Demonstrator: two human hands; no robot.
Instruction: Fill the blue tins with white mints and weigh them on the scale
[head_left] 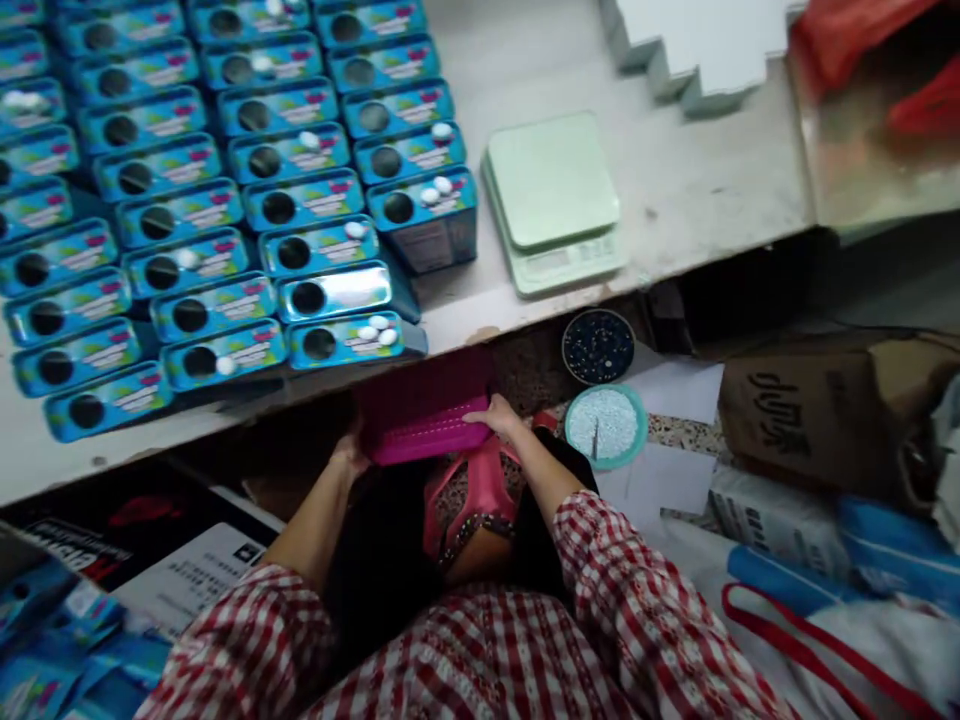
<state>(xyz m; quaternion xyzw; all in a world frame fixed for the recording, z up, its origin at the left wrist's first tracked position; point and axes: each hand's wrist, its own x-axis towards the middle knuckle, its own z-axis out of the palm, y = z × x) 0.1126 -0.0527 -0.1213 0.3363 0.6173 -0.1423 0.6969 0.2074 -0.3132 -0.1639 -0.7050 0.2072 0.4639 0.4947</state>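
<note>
Below the table edge, a magenta plastic basket (427, 432) with a row of small slits is held in front of my lap. My right hand (498, 416) grips its right side, thumb over the wall. At the opposite side, my left hand (352, 455) is closed on the basket, its fingers mostly hidden. The far part of the basket lies in shadow under the table, so its inside is hard to make out. Just above stand rows of blue tins (341, 342) with round dark holes on top. Small white oval pieces (379, 328) lie on several of them.
A pale green scale (555, 190) sits on the table (502, 310), with white boxes (705, 50) behind. On the floor are a turquoise-rimmed bowl of white grains (619, 420), a dark round container (598, 345) and a cardboard box (806, 420). A pink stool (487, 475) is between my legs.
</note>
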